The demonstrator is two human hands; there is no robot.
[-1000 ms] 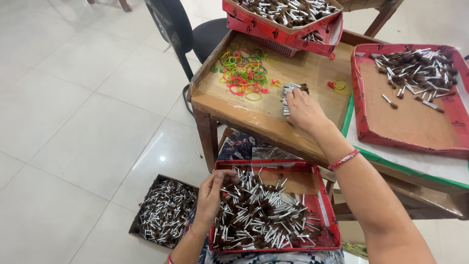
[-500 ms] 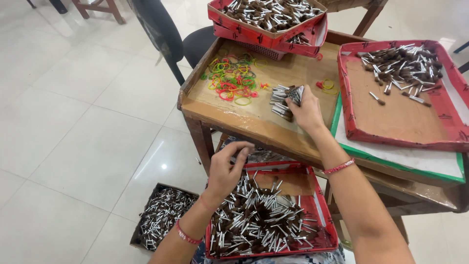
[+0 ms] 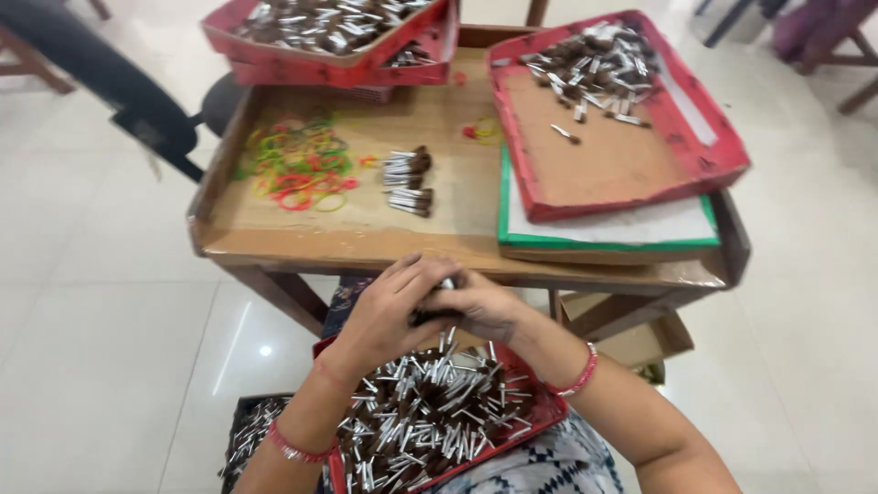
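At the far left, low on the floor, stands a dark box [image 3: 245, 437] filled with small brown sticks with silver ends. Beside it, on the person's lap, lies a red tray [image 3: 540, 413] heaped with the same loose sticks [image 3: 430, 421].

Above this tray the left hand [image 3: 384, 311] and the right hand [image 3: 483, 306] meet, touching each other just under the front edge of the surface [image 3: 366, 236]. The fingers of both hands are curled and pressed together around a small bunch of sticks [image 3: 437, 309], of which only some dark and silver tips show between them. The bunch is therefore in the air, over the lap tray and below the surface.

On the surface, to the left, is a loose scatter of coloured rubber bands [image 3: 297, 169]. Near the middle lie two finished bundles [image 3: 410, 183], just beside each other. At the back stand stacked red trays [image 3: 329, 50] with more sticks, and to the right a large red tray [image 3: 613, 146] rests on a green-edged board [image 3: 604, 233]; its sticks are gathered in the far corner.

To my judgement, the step in hand is gathering and evening a handful into one bundle. The next move would call for a firm hold with one hand, so the sticks do not slip, while the other reaches up to the rubber bands, which are well apart from the hands.
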